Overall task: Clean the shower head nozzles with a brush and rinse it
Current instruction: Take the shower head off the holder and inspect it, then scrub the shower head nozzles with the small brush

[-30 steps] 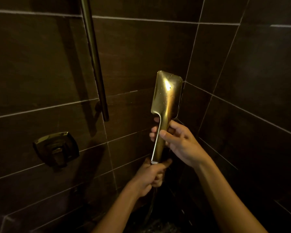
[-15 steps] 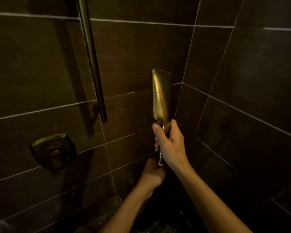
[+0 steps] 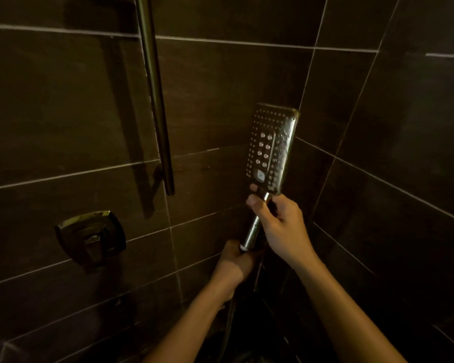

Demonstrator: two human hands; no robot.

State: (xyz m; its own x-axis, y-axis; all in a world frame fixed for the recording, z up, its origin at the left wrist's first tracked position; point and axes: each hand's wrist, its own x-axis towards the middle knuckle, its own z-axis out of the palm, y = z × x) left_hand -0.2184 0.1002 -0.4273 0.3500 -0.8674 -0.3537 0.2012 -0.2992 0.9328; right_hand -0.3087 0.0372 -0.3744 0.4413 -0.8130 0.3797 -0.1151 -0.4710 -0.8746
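Note:
A rectangular brass hand shower head stands upright in the corner of the shower, its dark nozzle face with rows of small nozzles turned toward me. My right hand grips the top of its handle just under the head. My left hand is closed around the bottom end of the handle, where the hose joins and hangs down into the dark. No brush is in view.
Dark brown tiled walls meet in a corner behind the shower head. A vertical metal slide bar runs down the left wall. Below it, a square brass valve handle is mounted on the wall.
The shower head has been rotated about its handle: first its shiny back faced me, then its edge, now the nozzle face. Both hands have stayed on the handle.

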